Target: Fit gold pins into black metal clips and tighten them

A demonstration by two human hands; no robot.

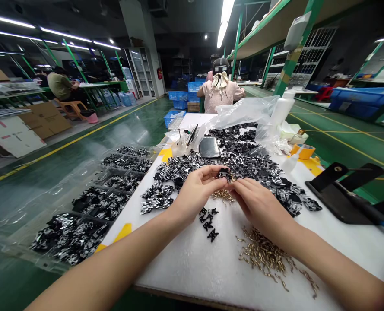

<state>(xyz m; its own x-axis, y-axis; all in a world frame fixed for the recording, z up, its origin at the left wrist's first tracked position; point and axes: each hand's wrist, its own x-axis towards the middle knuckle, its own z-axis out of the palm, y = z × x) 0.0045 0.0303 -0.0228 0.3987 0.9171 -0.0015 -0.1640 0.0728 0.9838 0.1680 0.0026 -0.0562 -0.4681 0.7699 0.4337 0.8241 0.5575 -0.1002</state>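
Between thumb and fingers, my left hand [198, 190] grips a small black part [224, 173] above the white tabletop [185, 263]. My right hand [253, 196] is closed right beside it, its fingertips pinched near the part's lower edge; what they hold is too small to make out. Beneath the fingertips lies a little heap of brass-coloured pins [223, 195]. A bigger pile of brass pins [266, 250] spreads below my right hand. Several loose black pieces [208, 223] lie between my forearms. Behind my hands stretches a wide heap of black-and-silver parts [259, 170].
At left, a clear divided tray [46, 259] holds more parts. A dark rectangular dish [209, 147] sits behind my hands. To the right are a white bottle [284, 110], an orange tape roll [303, 151] and a black bracket [344, 203]. A person [222, 93] sits ahead.
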